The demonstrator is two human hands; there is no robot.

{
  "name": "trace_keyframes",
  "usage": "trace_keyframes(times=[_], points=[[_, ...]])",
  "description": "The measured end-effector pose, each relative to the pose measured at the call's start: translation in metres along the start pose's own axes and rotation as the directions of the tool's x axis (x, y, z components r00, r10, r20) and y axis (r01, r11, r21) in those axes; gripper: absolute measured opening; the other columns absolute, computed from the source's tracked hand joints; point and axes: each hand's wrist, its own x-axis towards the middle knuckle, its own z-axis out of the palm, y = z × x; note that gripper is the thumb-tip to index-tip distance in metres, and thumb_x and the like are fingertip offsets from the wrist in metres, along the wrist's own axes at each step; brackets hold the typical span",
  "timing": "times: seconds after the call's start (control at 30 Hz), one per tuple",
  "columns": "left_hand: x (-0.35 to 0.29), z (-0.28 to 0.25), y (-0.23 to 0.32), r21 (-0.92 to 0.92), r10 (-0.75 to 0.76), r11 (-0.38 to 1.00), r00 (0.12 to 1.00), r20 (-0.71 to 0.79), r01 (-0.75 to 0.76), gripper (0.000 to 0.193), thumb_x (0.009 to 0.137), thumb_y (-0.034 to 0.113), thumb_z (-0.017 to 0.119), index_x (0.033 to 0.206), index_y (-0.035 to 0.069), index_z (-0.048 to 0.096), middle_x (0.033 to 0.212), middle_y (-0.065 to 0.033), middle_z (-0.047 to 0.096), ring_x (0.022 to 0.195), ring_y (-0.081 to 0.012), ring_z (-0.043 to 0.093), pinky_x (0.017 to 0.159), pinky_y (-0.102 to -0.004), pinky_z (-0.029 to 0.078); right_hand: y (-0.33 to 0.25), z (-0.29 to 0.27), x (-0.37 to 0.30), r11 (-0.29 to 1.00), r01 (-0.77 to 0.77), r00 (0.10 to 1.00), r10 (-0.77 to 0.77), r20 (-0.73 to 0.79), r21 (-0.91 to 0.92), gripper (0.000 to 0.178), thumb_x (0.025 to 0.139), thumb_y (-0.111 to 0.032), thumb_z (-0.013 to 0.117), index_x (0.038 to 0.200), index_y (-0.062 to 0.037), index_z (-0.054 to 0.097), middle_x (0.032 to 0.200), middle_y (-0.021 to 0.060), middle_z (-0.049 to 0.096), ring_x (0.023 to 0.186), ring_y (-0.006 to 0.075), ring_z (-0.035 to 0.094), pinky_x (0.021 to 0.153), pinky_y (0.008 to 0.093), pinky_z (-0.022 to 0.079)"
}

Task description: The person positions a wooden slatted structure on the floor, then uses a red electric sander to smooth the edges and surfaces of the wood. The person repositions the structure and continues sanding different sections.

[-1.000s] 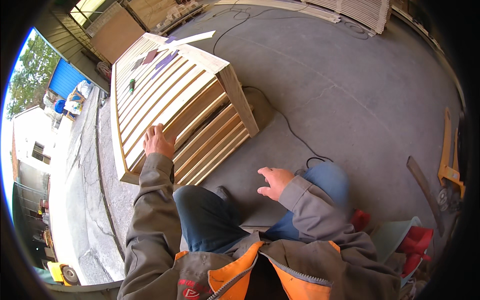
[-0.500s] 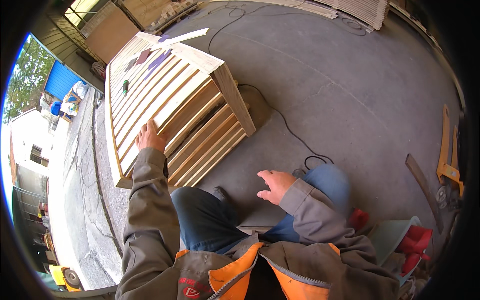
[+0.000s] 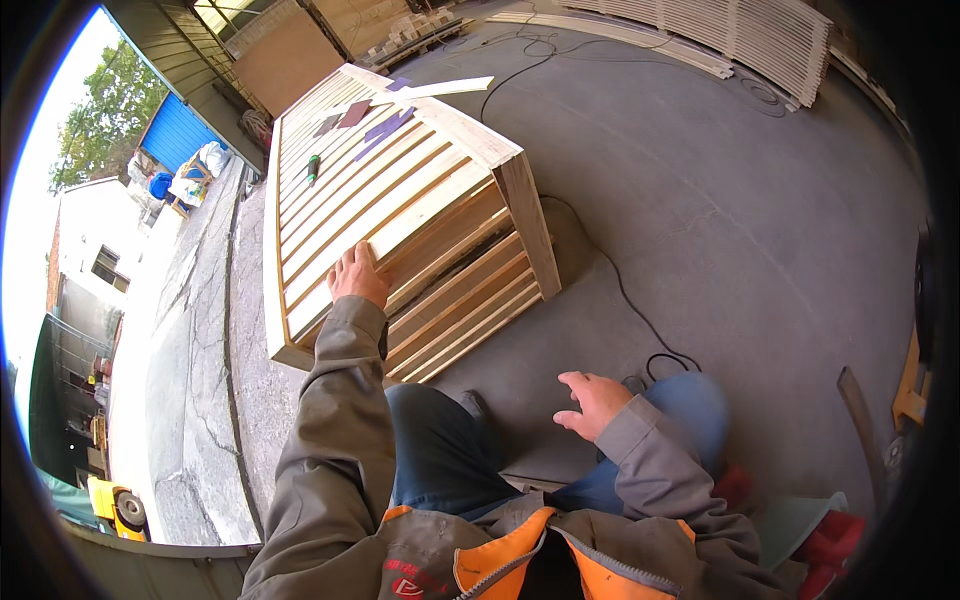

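Note:
A long slatted wooden frame (image 3: 400, 205) stands in front of me to the left, with pale slats across its top and more slats down its near end. My left hand (image 3: 360, 276) lies on the top slats near the close corner, fingers loosely apart. My right hand (image 3: 593, 403) hovers by my right knee, empty, the thumb away from the fingers. Farther along the top lie a green-and-black screwdriver-like tool (image 3: 313, 169), purple sheets (image 3: 385, 134), a dark red pad (image 3: 354, 114), a grey pad (image 3: 326, 125) and a pale wooden strip (image 3: 450, 88).
A black cable (image 3: 625, 290) snakes over the grey floor (image 3: 720, 250) right of the frame. Stacked slatted panels (image 3: 720, 40) stand far right. Near my right side are a pale green container (image 3: 795, 525) with red items and a dark metal strip (image 3: 860, 425). Cracked pavement (image 3: 195, 400) borders the left.
The view has shifted, so the whole scene sits farther right in the picture. My left hand remains on the slats and my right hand stays by the knee.

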Motion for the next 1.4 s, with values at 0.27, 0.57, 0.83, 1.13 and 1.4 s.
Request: trace_keyframes(times=[0.27,0.57,0.83,1.13,1.4], points=[[0.002,-0.005,0.001,0.006,-0.009,1.000,1.000,0.013,0.009,0.078,0.083,0.031,0.086,0.149,0.010,0.049,0.150,-0.0147,0.054,0.144,-0.0335,0.047,0.119,-0.0496,0.033,-0.003,-0.004,-0.004,1.000,-0.007,1.000,0.007,-0.011,0.004,0.061,0.090,-0.034,0.077,0.139,-0.0038,0.055,0.129,0.0251,0.067,0.117,0.0432,0.065,0.098,0.0490,0.054],[-0.001,0.000,0.002,0.014,-0.001,1.000,1.000,0.008,0.001,0.079,0.083,0.032,0.086,0.150,0.011,0.048,0.150,-0.0146,0.054,0.143,-0.0336,0.047,0.118,-0.0503,0.035,0.008,0.004,-0.010,1.000,-0.002,1.000,0.002,-0.027,-0.009,0.061,0.090,-0.033,0.078,0.139,-0.0046,0.055,0.128,0.0252,0.067,0.117,0.0434,0.065,0.098,0.0495,0.054],[0.004,-0.001,0.000,0.033,-0.027,0.999,0.999,0.037,0.026,0.082,0.083,0.037,0.085,0.152,0.014,0.047,0.151,-0.0135,0.054,0.144,-0.0338,0.047,0.118,-0.0505,0.034,0.019,0.017,-0.004,0.999,0.036,0.993,-0.039,-0.112,-0.029,0.064,0.086,-0.030,0.082,0.138,-0.0032,0.057,0.114,0.0206,0.071,0.105,0.0359,0.070,0.090,0.0453,0.056],[0.000,0.014,-0.014,-0.049,0.105,0.993,0.992,-0.064,-0.108,0.085,0.082,0.035,0.088,0.153,0.011,0.047,0.154,-0.0146,0.050,0.144,-0.0350,0.045,0.119,-0.0473,0.036,0.025,0.003,-0.009,0.994,0.091,0.960,-0.070,-0.272,0.064,0.067,0.085,-0.025,0.084,0.141,-0.0025,0.055,0.115,0.0191,0.070,0.096,0.0290,0.070,0.088,0.0401,0.057],[-0.023,0.023,-0.045,-0.097,0.142,0.983,0.979,-0.145,-0.157,0.070,0.089,0.036,0.082,0.149,0.012,0.055,0.154,-0.0119,0.053,0.146,-0.0309,0.045,0.122,-0.0480,0.030,0.063,-0.081,-0.079,0.820,0.364,0.422,0.277,-0.863,0.441,0.060,0.094,-0.012,0.078,0.146,0.0008,0.051,0.128,0.0186,0.066,0.099,0.0167,0.066,0.088,0.0324,0.057]])
